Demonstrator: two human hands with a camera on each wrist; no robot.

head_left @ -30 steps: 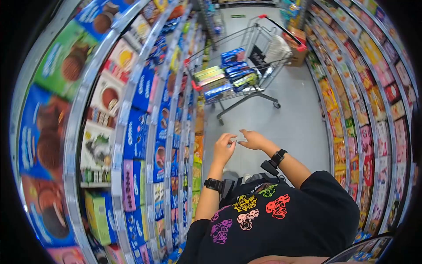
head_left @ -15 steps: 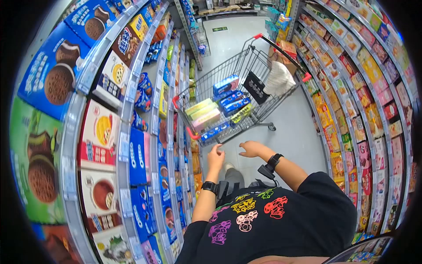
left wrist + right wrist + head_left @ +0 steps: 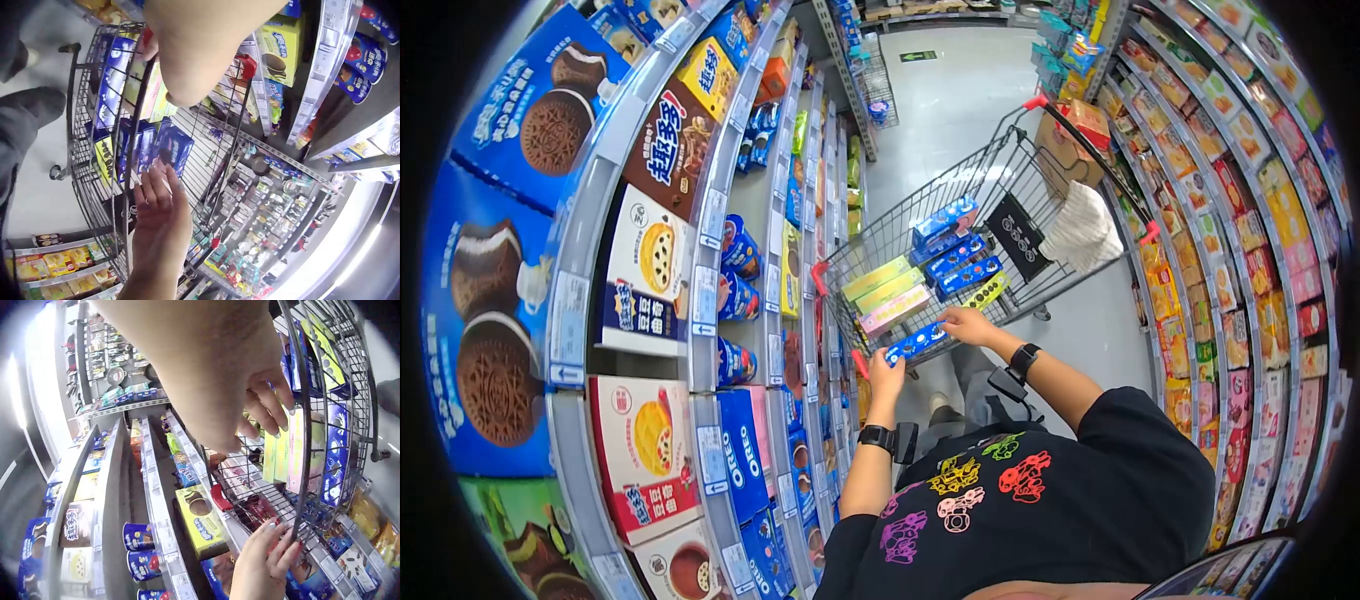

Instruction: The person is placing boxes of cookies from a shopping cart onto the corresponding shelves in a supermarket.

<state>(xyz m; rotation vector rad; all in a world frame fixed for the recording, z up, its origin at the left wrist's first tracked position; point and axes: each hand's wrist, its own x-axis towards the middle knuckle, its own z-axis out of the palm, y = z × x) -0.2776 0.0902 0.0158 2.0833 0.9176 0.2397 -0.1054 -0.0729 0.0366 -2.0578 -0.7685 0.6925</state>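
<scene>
In the head view my left hand [image 3: 887, 376] is at the near left corner of the wire shopping cart [image 3: 956, 173], its fingers touching the rim. Over the near side, my right hand [image 3: 968, 326] reaches with loosely bent fingers and holds nothing visible. A long blue package [image 3: 916, 343] lies in the cart between the hands, behind the wires in the right wrist view. Beside it lie pale green boxes [image 3: 880, 284], a pink box [image 3: 894, 309] and several blue packages [image 3: 958, 262]. The left wrist view shows the right hand's fingers [image 3: 156, 187] extended near the rim.
Shelves of biscuit boxes [image 3: 645, 250] line the left side, close to the left arm. Packaged snacks fill the right shelves [image 3: 1228, 330]. A white cloth [image 3: 1080, 228] hangs at the cart's handle end, with a cardboard box [image 3: 1062, 158] on the floor behind.
The hands, near each other in front of the cart at first, have moved apart and now reach its near rim. The cart appears closer, and the view has shifted along the shelves.
</scene>
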